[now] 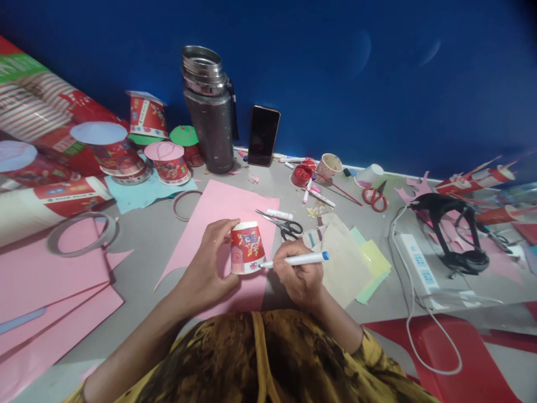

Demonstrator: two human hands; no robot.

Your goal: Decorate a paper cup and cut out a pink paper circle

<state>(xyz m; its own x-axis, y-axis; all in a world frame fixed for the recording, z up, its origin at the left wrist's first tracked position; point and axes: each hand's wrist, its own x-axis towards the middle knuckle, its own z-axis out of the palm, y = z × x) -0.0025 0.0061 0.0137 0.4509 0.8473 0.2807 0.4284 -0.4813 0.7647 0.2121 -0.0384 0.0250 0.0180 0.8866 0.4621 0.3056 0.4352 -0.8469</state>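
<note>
My left hand [210, 263] is wrapped round an upside-down red patterned paper cup [246, 247] that stands on a pink paper sheet [222, 212]. My right hand [298, 275] pinches a white marker with a blue cap [296, 260]. Its tip touches the cup's lower rim on the right side. Black-handled scissors [283, 225] lie just beyond the cup, next to a small white tube [279, 214].
A steel flask [210, 112] and a phone [263, 136] stand against the blue wall. Decorated cups [168, 162] sit at the back left, tape rings [81, 232] and pink sheets at left. Red scissors [375, 196], a power strip [417, 263], headphones [457, 235] and paper scraps [348, 263] lie right.
</note>
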